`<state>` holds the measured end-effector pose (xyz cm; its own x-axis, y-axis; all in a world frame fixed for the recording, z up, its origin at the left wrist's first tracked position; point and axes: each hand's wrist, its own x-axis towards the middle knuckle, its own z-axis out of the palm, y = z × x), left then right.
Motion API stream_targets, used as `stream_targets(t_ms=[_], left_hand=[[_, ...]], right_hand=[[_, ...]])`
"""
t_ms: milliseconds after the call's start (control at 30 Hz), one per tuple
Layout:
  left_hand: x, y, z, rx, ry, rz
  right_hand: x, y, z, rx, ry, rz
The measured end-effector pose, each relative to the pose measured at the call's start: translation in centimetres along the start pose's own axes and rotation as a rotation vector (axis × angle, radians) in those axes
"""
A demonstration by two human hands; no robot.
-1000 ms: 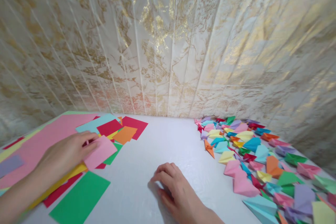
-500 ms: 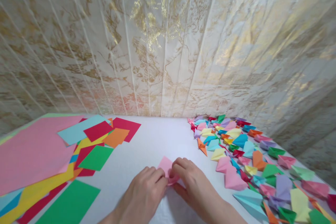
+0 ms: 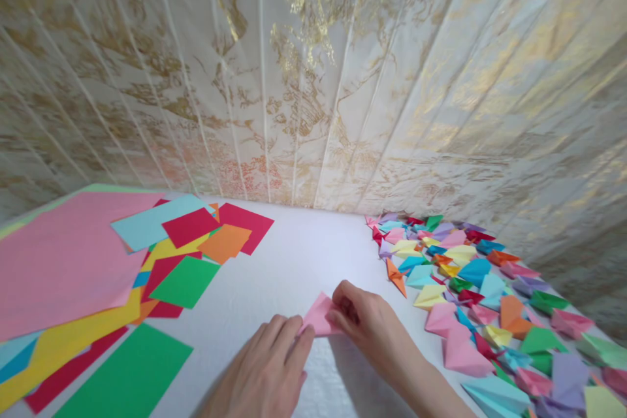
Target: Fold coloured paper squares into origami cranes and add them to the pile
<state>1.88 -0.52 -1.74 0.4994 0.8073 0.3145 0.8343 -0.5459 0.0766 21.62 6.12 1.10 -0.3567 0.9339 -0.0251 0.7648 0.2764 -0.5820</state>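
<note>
Left hand (image 3: 267,366): fingers nearly straight, slightly spread, tips at small pink paper's left corner; pressing or gripping, cannot tell.
Right hand (image 3: 365,320): fingers curled, thumb and index pinching paper's right side.
Small pink paper (image 3: 321,315): folded, between both hands, over counter (image 3: 308,241).
Open room: bare white strip, hands to back edge, loose sheets (image 3: 122,372) left, folded pieces (image 3: 513,317) right.
Back edge: meets patterned cloth (image 3: 304,98).

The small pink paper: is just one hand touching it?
No, the left hand and the right hand both touch the small pink paper.
</note>
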Motion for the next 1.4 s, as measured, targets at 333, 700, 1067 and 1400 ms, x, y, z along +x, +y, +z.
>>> stream_targets(t_ms=[333,700,1067,1400], left_hand=[[-0.7,-0.3,1.1,0.014,0.081,0.045],[0.8,-0.1,-0.4,-0.169,-0.085,-0.013],[0.1,0.1,0.4,-0.046,-0.084,0.037],[-0.1,0.2,1.5,0.097,-0.222,0.096]], right_hand=[[0.3,0.5,1.3,0.014,0.070,-0.017],[1.1,0.5,1.3,-0.009,0.057,0.028],[1.2,0.4,1.2,0.009,0.032,0.058],[1.3,0.2,1.3,-0.047,0.036,0.080]])
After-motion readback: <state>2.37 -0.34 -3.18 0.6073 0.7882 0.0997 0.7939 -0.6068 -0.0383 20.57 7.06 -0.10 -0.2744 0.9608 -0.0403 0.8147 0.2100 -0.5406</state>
